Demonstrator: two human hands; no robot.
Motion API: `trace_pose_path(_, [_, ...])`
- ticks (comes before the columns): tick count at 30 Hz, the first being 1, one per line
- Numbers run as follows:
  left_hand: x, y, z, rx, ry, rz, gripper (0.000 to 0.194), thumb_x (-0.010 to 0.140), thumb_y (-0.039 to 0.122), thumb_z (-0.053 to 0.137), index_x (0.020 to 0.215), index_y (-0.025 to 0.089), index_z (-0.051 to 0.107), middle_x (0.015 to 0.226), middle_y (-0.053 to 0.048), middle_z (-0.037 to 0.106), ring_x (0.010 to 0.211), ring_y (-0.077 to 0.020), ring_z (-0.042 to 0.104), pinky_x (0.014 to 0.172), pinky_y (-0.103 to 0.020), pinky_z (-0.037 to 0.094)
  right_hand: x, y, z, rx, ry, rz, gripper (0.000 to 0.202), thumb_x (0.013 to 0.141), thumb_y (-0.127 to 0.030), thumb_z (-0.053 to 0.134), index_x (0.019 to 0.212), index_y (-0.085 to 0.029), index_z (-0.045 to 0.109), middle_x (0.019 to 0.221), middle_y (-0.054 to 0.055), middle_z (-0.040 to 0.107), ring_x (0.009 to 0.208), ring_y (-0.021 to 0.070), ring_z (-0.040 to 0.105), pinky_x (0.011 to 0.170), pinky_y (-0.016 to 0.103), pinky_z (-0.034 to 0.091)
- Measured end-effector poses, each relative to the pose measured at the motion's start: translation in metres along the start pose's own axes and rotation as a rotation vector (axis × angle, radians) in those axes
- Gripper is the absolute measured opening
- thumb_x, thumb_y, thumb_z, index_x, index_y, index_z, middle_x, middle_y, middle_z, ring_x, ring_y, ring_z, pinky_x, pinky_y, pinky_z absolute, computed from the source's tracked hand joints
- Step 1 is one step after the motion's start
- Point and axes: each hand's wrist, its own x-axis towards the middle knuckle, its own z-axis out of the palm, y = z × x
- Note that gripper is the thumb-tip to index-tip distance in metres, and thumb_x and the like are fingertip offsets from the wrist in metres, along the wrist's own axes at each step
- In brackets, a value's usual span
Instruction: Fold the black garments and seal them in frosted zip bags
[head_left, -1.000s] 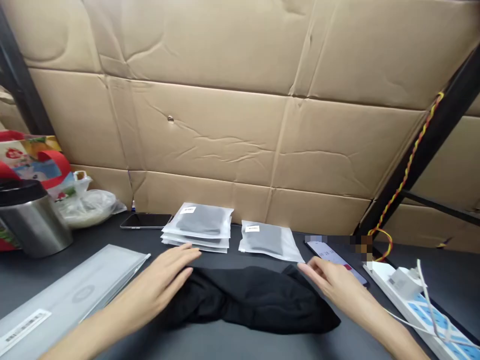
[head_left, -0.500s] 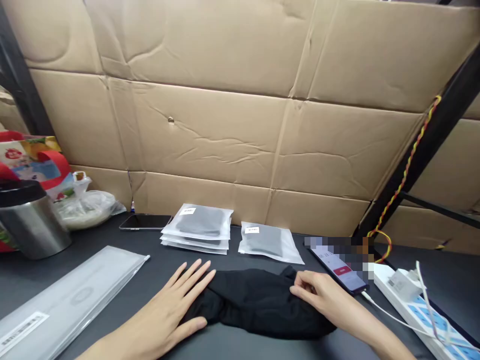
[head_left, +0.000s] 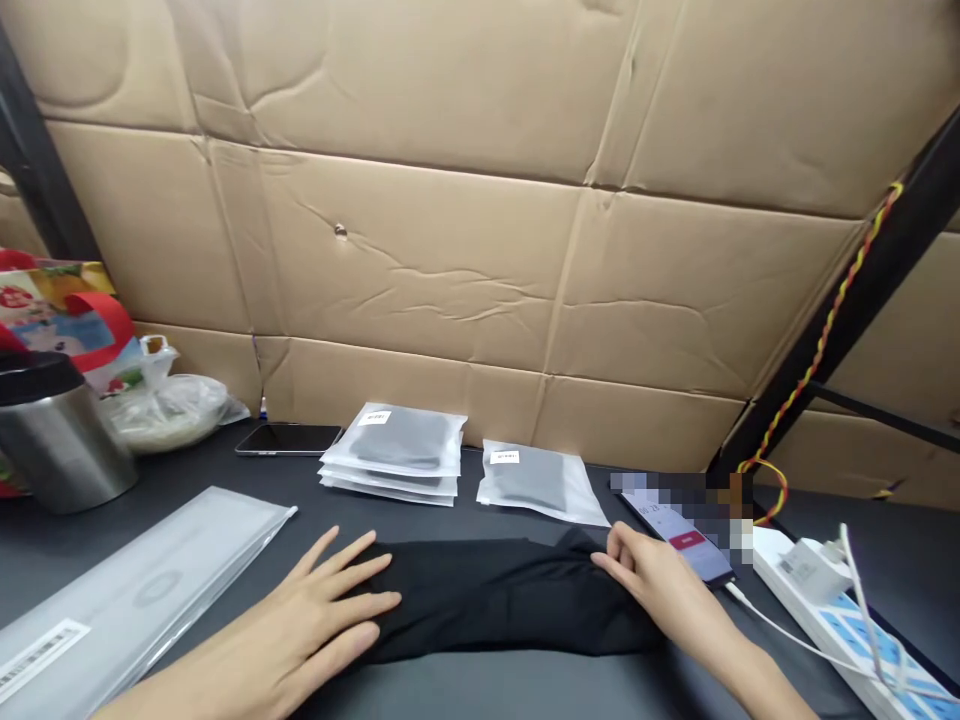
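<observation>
A length of black cloth (head_left: 495, 595) lies stretched sideways across the dark table in front of me. On its left end my left hand (head_left: 330, 605) rests flat, fingers spread. At the other end my right hand (head_left: 645, 570) pinches the cloth between thumb and fingers. The fabric is fairly smooth in the middle and creased near the right hand. Beyond it sit a stack of frosted zip bags (head_left: 397, 450) and a single frosted bag (head_left: 544, 482), each with dark folded contents and a white label.
Large frosted bags (head_left: 161, 590) lie at the left, near a steel mug (head_left: 64, 440) and a tied plastic bag (head_left: 169, 410). One phone (head_left: 289, 438) lies by the cardboard wall (head_left: 420, 250). Another phone (head_left: 686, 540), on a cable, and a power strip (head_left: 847, 620) are at right.
My left hand has slid left and my right hand slightly right. The black cloth between them has become longer, flatter and less bunched. The camera view has shifted slightly.
</observation>
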Motion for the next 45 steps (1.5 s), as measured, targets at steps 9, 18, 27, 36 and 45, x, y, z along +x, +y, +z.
trace_pose_path(9, [0.102, 0.056, 0.007, -0.163, -0.133, 0.430, 0.046, 0.102, 0.027, 0.037, 0.148, 0.026, 0.031, 0.151, -0.001, 0.038, 0.142, -0.0197, 0.027, 0.119, -0.043, 0.017, -0.009, 0.017, -0.022, 0.128, -0.218, 0.052, 0.040, 0.082, -0.060, 0.055, 0.093, -0.021, 0.055, 0.068, -0.003, 0.058, 0.064, 0.0177, 0.054, 0.057, 0.026, 0.034])
trace_pose_path(18, [0.123, 0.061, 0.054, -0.183, -0.178, 0.407, 0.052, 0.101, 0.034, 0.039, 0.149, 0.019, 0.027, 0.156, -0.008, 0.025, 0.144, -0.0226, 0.018, 0.118, -0.044, 0.016, -0.007, 0.009, -0.035, 0.256, -0.121, -0.075, 0.035, 0.089, -0.048, 0.049, 0.066, -0.021, 0.047, 0.063, -0.004, 0.049, 0.062, 0.0148, 0.048, 0.057, 0.024, 0.034])
trace_pose_path(27, [0.115, 0.064, 0.049, -0.186, -0.034, 0.375, 0.043, 0.098, 0.038, 0.047, 0.136, 0.017, 0.050, 0.146, -0.011, 0.046, 0.140, -0.0261, 0.030, 0.117, -0.048, 0.017, -0.012, -0.110, -0.006, 0.009, 0.198, -0.422, 0.009, 0.089, -0.018, 0.055, 0.095, -0.021, 0.060, 0.096, 0.006, 0.070, 0.089, 0.0232, 0.067, 0.078, 0.034, 0.053])
trace_pose_path(36, [0.004, -0.008, 0.004, 0.023, 0.090, 0.028, 0.048, 0.099, 0.022, 0.042, 0.145, 0.035, 0.034, 0.149, 0.003, 0.041, 0.138, -0.0219, 0.034, 0.113, -0.047, 0.028, -0.024, -0.110, 0.052, -0.042, 0.191, -0.678, 0.039, 0.084, -0.044, 0.066, 0.112, -0.016, 0.060, 0.124, 0.016, 0.063, 0.119, 0.0321, 0.056, 0.099, 0.044, 0.047])
trace_pose_path(45, [-0.045, -0.024, 0.023, 0.062, 0.148, -0.113, 0.050, 0.095, 0.026, 0.048, 0.141, 0.043, 0.040, 0.148, 0.008, 0.041, 0.125, -0.0221, 0.053, 0.099, -0.033, 0.046, 0.002, -0.082, 0.012, 0.270, -0.058, -0.020, 0.031, 0.088, -0.050, 0.050, 0.096, -0.022, 0.060, 0.072, 0.000, 0.064, 0.066, 0.0196, 0.062, 0.062, 0.029, 0.045])
